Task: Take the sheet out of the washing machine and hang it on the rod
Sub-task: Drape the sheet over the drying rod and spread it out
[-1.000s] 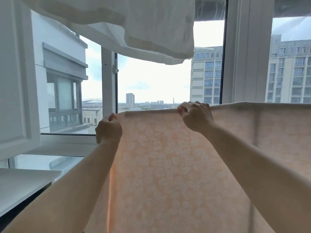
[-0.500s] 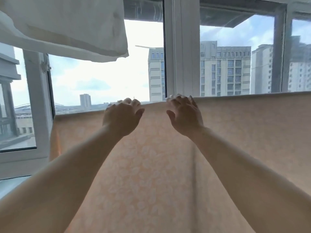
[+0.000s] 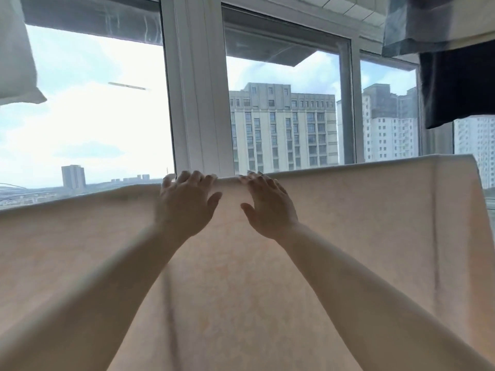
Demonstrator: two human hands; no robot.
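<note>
We stood in the enclosed balcony of a high-rise flat, used for drying laundry. White-framed windows [image 3: 197, 103] ran across the whole front, and beyond the glass rose tall apartment blocks [image 3: 282, 129] and a low, distant skyline under a cloudy sky. A peach sheet [image 3: 348, 223] hung spread at chest height, with a white cloth [image 3: 16, 54] and dark garments [image 3: 455, 84] hanging overhead at either side.

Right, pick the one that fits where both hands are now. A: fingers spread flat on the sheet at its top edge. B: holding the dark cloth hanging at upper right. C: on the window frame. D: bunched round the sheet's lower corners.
A: the left hand and right hand lie side by side with fingers spread on the sheet at its top fold.
</note>
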